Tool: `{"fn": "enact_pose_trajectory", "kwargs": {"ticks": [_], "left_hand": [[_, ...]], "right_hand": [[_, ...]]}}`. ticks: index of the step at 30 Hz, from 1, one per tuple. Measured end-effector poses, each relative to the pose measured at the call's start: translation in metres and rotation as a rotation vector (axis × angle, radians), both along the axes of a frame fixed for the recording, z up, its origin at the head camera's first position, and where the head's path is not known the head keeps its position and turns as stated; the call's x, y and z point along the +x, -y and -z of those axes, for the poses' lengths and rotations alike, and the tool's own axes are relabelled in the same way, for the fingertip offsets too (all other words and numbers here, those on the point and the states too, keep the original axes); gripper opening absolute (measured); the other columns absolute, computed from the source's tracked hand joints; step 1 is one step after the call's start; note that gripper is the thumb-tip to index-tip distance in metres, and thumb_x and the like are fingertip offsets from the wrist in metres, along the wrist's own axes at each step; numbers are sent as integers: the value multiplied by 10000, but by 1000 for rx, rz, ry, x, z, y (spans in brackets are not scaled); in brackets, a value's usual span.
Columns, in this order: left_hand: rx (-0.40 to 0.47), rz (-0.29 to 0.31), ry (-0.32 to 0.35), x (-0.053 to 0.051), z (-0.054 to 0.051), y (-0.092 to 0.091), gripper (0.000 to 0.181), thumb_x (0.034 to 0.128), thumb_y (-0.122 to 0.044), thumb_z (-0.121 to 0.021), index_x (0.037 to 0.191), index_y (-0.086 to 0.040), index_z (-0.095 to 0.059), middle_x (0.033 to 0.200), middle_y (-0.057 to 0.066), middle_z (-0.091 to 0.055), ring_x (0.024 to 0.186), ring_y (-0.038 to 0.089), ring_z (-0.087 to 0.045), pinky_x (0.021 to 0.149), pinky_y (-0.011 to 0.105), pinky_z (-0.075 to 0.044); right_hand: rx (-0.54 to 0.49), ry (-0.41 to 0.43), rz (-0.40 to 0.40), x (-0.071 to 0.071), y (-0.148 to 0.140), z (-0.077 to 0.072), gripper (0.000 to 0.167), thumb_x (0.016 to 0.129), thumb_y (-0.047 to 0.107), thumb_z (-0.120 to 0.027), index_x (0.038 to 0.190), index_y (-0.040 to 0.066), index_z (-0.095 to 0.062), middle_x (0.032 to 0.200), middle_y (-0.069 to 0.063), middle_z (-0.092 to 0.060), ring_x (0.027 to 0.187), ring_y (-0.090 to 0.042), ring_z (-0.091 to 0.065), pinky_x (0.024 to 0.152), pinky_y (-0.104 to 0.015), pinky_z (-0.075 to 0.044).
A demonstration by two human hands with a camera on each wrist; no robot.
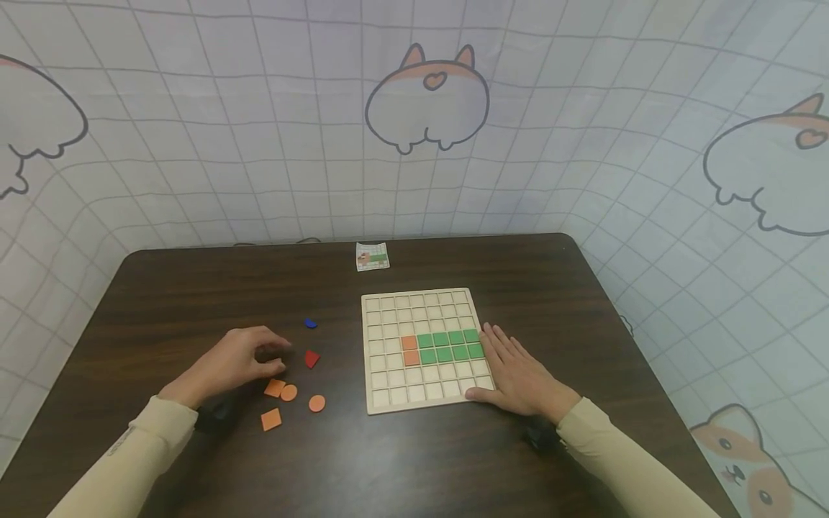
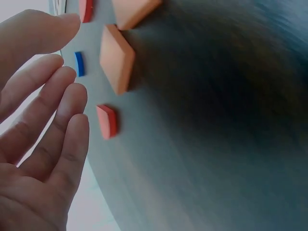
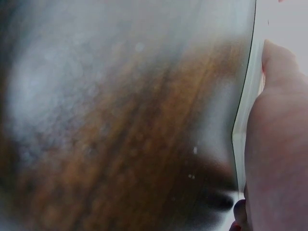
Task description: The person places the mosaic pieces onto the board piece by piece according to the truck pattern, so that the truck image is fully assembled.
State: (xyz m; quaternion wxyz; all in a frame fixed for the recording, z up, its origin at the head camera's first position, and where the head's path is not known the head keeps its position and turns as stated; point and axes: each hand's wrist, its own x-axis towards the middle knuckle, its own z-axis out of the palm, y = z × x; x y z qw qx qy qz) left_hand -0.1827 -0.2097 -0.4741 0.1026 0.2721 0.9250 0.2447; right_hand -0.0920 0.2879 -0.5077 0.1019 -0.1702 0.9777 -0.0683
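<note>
My left hand point(image 1: 236, 363) hovers over the left half of the table, fingers loosely bent and holding nothing; an orange square point(image 1: 275, 388) lies just below its thumb. In the left wrist view the hand point(image 2: 45, 125) is beside an orange piece point(image 2: 115, 60), a red piece point(image 2: 107, 121) and a blue one point(image 2: 79, 63). With fingers extended, my right hand point(image 1: 521, 378) rests against the right edge of the pale grid board point(image 1: 385, 396). Two orange squares point(image 1: 410, 350) and a double row of green squares point(image 1: 443, 347) sit in the board's cells.
Between the left hand and the board lie a red piece point(image 1: 311, 358), a small blue piece point(image 1: 311, 324) and two orange discs point(image 1: 316, 403). Another orange square point(image 1: 271, 419) is nearer the front. A small printed card point(image 1: 372, 257) lies at the table's back edge.
</note>
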Motion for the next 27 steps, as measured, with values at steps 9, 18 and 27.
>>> {"fn": "enact_pose_trajectory", "kwargs": {"ticks": [9, 18, 27], "left_hand": [[-32, -27, 60, 7, 0, 13, 358, 880, -251, -818, 1206, -116, -755, 1099, -17, -750, 978, 156, -690, 816, 363, -591], [-33, -29, 50, 8, 5, 18, 332, 889, -232, -804, 1202, -133, -758, 1084, -37, -746, 973, 141, -682, 810, 328, -585], [-17, -22, 15, 8, 8, 19, 276, 904, -221, -794, 1170, -150, -774, 1051, -56, -751, 937, 117, -685, 801, 317, -594]], "right_hand": [[-5, 7, -12, 1, 0, -3, 1115, 929, 773, -505, 1650, 2, -145, 1743, -199, -123, 1627, -375, -160, 1280, -587, -268], [-8, 9, -5, 1, 0, -3, 1119, 927, 773, -508, 1648, -4, -150, 1743, -198, -126, 1625, -378, -167, 1277, -588, -273], [-9, 2, -4, 1, 0, -2, 1117, 928, 772, -508, 1651, 2, -144, 1746, -191, -116, 1628, -372, -160, 1278, -585, -274]]}}
